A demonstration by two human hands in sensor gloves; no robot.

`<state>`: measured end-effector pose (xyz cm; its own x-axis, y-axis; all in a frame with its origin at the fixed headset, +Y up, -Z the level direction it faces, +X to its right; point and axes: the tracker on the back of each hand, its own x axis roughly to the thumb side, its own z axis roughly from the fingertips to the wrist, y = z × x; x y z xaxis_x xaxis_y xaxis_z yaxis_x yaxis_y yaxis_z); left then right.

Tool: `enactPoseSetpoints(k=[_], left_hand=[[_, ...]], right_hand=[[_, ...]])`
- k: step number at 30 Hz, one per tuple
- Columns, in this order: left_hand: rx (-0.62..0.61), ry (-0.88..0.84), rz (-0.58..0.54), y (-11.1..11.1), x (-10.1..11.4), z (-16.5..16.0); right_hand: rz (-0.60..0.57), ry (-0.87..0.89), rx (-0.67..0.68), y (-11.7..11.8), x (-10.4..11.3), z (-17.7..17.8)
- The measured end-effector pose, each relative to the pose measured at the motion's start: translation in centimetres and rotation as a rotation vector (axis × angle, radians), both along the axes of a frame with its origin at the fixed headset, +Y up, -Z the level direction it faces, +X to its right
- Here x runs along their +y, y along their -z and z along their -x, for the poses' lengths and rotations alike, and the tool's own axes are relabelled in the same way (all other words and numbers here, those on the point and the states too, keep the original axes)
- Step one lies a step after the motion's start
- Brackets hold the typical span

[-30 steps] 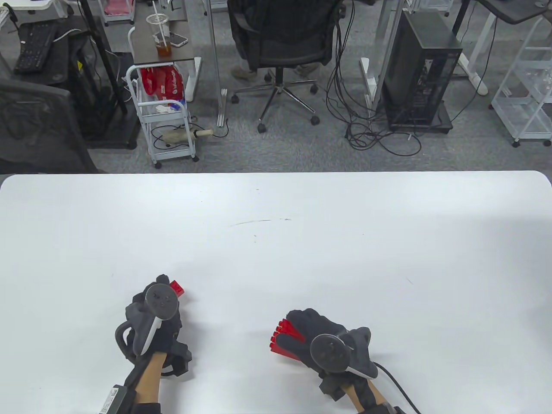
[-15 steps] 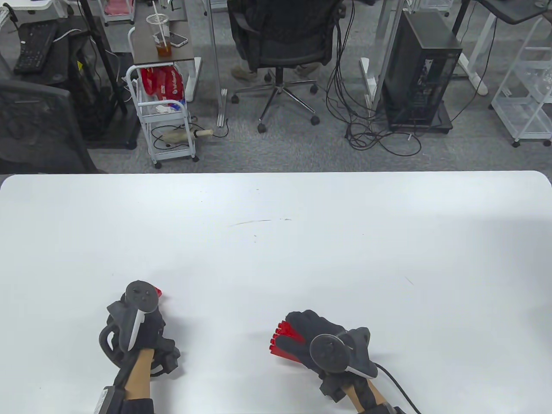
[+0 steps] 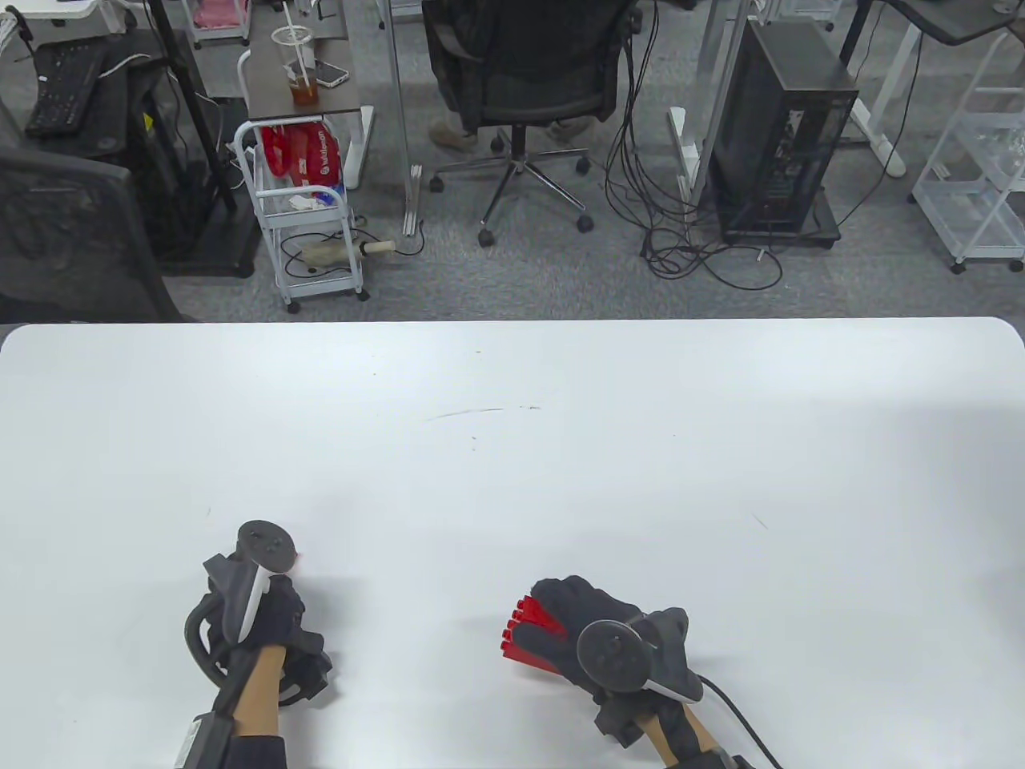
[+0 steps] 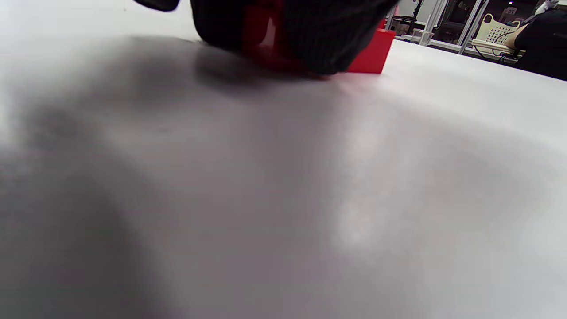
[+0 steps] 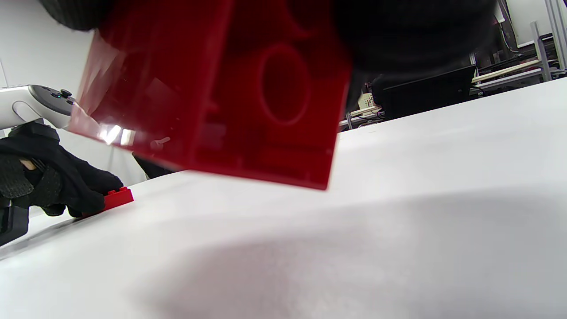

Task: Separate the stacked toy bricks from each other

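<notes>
My left hand (image 3: pixel 276 589) is low at the table's near left, its fingers wrapped on a small red brick (image 3: pixel 297 554) that is mostly hidden under the tracker. In the left wrist view the gloved fingers (image 4: pixel 310 31) cover that brick (image 4: pixel 370 53), which rests on the table. The right wrist view shows it too (image 5: pixel 116 197), lying flat beside the left hand (image 5: pixel 57 186). My right hand (image 3: pixel 572 617) grips a larger red brick piece (image 3: pixel 528 633), tilted with its studs pointing left. In the right wrist view its hollow underside (image 5: pixel 212 88) hangs a little above the table.
The white table (image 3: pixel 512 448) stretches wide beyond both hands, with a faint pen mark (image 3: pixel 472 413) at mid-table. Beyond its far edge are an office chair (image 3: pixel 524 72), a computer tower (image 3: pixel 781 136) and a small cart (image 3: pixel 308 216) on the floor.
My left hand has moved left and toward the near edge and come down, bringing the small red brick onto the table. The right hand and its brick have stayed put.
</notes>
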<state>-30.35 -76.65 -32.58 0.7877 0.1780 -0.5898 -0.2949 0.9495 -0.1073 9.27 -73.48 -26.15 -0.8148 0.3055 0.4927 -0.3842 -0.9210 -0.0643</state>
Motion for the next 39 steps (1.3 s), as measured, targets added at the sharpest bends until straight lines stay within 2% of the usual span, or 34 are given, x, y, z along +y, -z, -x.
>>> enactPoseSetpoints(k=[13, 18, 21, 26, 28, 32, 39], left_hand=[[0.007, -0.046, -0.011, -0.4, 0.5, 0.3], [-0.036, -0.052, -0.090, -0.8, 1.8, -0.4], [-0.112, -0.083, -0.166, -1.3, 3.0, -1.5], [-0.266, -0.101, -0.224, -2.1, 4.2, -3.5], [-0.378, -0.139, -0.264, -2.4, 4.5, -4.5], [-0.528, -0.192, -0.284, -3.0, 4.8, -6.5], [-0.816, -0.162, -0.285, -4.2, 4.6, -10.4]], right_hand=[[-0.001, 0.018, -0.008, 0.1, 0.1, -0.3], [-0.004, 0.019, -0.011, 0.1, 0.1, -0.4], [-0.013, 0.024, -0.016, 0.1, 0.1, -0.5], [-0.033, 0.028, -0.029, 0.1, 0.3, -0.7], [-0.042, 0.032, -0.037, 0.1, 0.3, -0.8], [-0.048, 0.039, -0.043, 0.1, 0.4, -0.9], [-0.044, 0.041, -0.036, 0.2, 0.4, -0.9]])
